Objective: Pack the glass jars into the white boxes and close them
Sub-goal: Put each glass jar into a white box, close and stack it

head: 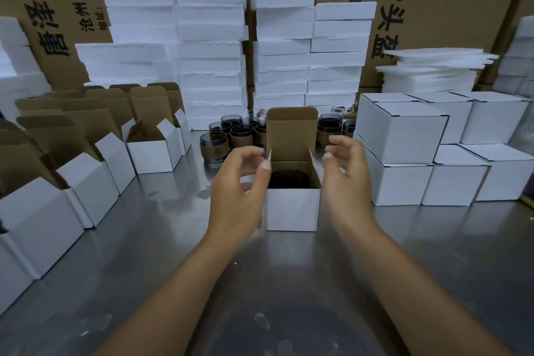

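A small white box (pixel 292 209) stands open at the table's middle, its brown lid flap upright at the back. A dark glass jar (pixel 289 179) sits inside it. My left hand (pixel 239 185) hovers at the box's left side, fingers curled and apart, thumb tip by the left side flap. My right hand (pixel 345 166) hovers at the right side, fingers spread, holding nothing. Behind the box stand several dark glass jars (pixel 222 139) with brown sleeves.
Open empty white boxes (pixel 153 150) line the left side. Closed white boxes (pixel 404 136) are stacked on the right. White foam blocks (pixel 211 37) and flat foam sheets (pixel 433 69) pile up at the back before brown cartons. The table (pixel 144 254) is shiny metal.
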Demonstrator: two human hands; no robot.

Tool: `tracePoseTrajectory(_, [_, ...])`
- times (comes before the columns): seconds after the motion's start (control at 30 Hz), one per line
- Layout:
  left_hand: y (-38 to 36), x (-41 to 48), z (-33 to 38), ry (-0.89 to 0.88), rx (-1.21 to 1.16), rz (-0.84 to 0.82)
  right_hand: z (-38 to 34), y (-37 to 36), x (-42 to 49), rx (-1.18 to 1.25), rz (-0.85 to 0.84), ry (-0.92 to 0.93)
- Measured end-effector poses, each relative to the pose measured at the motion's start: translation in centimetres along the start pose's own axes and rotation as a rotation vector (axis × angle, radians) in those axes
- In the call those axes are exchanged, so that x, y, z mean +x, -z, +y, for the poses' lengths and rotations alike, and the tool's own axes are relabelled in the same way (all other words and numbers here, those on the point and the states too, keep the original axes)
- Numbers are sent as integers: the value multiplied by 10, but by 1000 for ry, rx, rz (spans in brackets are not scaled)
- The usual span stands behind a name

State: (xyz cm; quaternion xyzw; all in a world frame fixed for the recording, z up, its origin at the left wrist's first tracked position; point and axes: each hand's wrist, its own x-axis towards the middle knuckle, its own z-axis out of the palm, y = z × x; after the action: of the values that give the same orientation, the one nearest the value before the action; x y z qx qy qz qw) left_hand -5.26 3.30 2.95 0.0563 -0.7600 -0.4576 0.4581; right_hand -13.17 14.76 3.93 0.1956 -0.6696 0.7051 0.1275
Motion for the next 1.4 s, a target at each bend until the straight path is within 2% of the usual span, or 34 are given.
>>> tracePoseTrajectory(0.13, [1, 6, -3, 300, -150, -57, 5, 0, 4, 45, -122, -356])
tracePoseTrajectory(0.23, [-2, 9, -4, 463, -221, -190, 7, -2, 5, 56, -177, -414])
tracePoseTrajectory(0.33, [-2, 9, -5, 529, -335, -237, 8, -3, 3, 89, -193, -413])
tracePoseTrajectory(0.6, [1, 10, -8, 558, -346, -217, 7, -2, 2, 130, -322, -246])
tracePoseTrajectory(0.83, [1, 10, -12, 469, -354, -241, 12, -7, -2, 66, -249, -67])
tracePoseTrajectory(1.07, [4, 10, -13, 517, -368, -267, 18, -8, -4, 84, -194, -92])
tracePoseTrajectory(1.2, [8, 15, -14, 591, -364, -310, 12, -7, -3, 147, -149, -210])
tracePoseTrajectory(1.27, [9, 15, -14, 584, -313, -315, 8, -4, -2, 130, -171, -224])
tracePoseTrajectory(1.4, [14, 13, -16, 469, -199, -328, 10, 1, -4, -44, -310, -117])
